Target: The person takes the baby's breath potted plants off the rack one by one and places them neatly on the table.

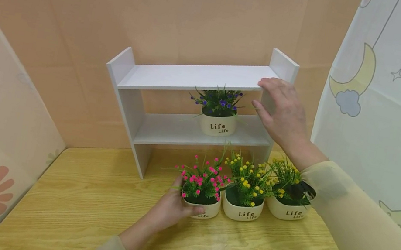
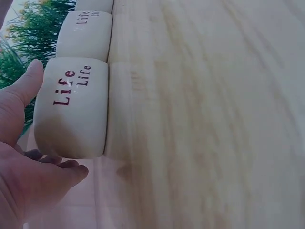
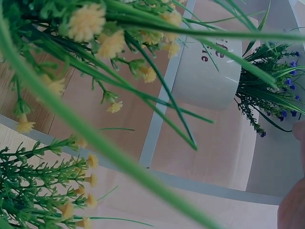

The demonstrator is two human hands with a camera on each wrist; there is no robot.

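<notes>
My left hand (image 1: pixel 170 208) holds a cream oval pot of artificial pink flowers (image 1: pixel 203 187) at its left end, thumb across the front. The pot stands on the table, and the left wrist view shows my fingers (image 2: pixel 71 174) at its end. My right hand (image 1: pixel 284 108) is by the right end of a white two-tier shelf (image 1: pixel 201 74), fingertips at the upper board's front edge, thumb apart below it. A matching pot with purple flowers (image 1: pixel 218 121) sits on the lower board. Whether the right fingertips press the board cannot be made out.
Two pots with yellow flowers, a middle one (image 1: pixel 242 209) and a right one (image 1: pixel 288 208), stand in a row beside the pink one on the wooden table (image 1: pixel 90 212). Printed cloths hang left and right, and a plain peach cloth (image 1: pixel 203 10) hangs behind the shelf.
</notes>
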